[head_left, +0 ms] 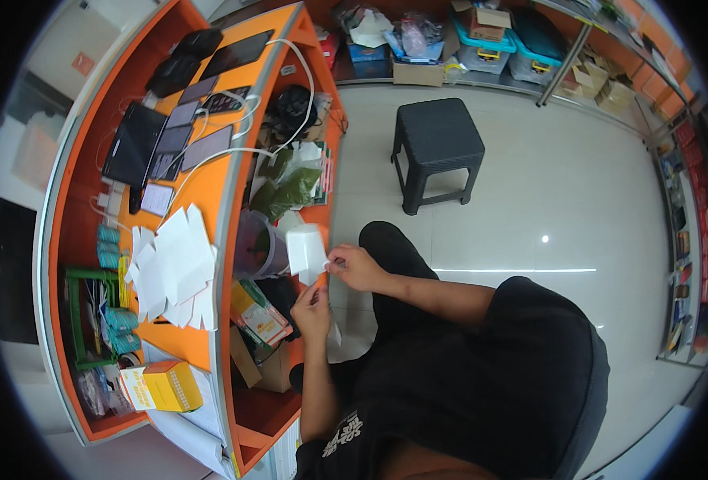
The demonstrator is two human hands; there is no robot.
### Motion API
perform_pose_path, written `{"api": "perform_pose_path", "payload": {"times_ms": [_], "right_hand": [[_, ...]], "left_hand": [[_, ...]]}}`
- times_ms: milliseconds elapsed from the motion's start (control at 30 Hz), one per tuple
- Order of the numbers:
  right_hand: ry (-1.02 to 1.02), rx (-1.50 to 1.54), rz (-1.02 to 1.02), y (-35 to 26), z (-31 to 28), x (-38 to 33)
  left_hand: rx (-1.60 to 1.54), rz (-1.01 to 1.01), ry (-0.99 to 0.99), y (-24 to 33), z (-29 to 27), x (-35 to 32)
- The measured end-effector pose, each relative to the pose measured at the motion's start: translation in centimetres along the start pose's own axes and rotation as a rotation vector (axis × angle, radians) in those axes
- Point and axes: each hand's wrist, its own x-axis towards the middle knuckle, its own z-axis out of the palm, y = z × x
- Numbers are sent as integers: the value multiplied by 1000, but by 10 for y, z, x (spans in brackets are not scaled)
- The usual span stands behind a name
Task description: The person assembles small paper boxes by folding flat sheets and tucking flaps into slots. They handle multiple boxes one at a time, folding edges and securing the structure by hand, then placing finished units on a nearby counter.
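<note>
Papers [96, 308] stood in a green rack [72, 314]; I couldn't identify the things inside a clear bucket [251, 240]. On my remote feed, the left hand [312, 314] bunched its fingertips at the lower end of a white card [306, 246] near the bucket, hold unclear; the right hand [354, 268] pinched the card's edge. A black stool [438, 132] stood farther right.

White piece [305, 244] underside hidden; shirt [482, 376] cut off.

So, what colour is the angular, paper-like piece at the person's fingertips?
White; the angular piece shows best in the head view.
</note>
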Motion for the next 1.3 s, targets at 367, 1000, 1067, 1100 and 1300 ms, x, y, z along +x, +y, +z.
{"api": "perform_pose_path", "payload": {"times_ms": [367, 1000, 1067, 1100, 1300], "right_hand": [[21, 178, -195, -29, -54, -42], [-98, 162, -372, -16, -123, -39], [-84, 50, -473, -19, -123, -42], [-82, -8, -509, -21, -122, -43], [-283, 281, -590, -16, -128, -14]], "left_hand": [[-470, -320, -95, 65, 29, -27], [-535, -257, 7, 108, 73, -9], [-554, -278, 56, 116, 70, -9], [-571, -276, 40, 119, 68, -7], [-582, -307, 31, 134, 45, -2]]}}
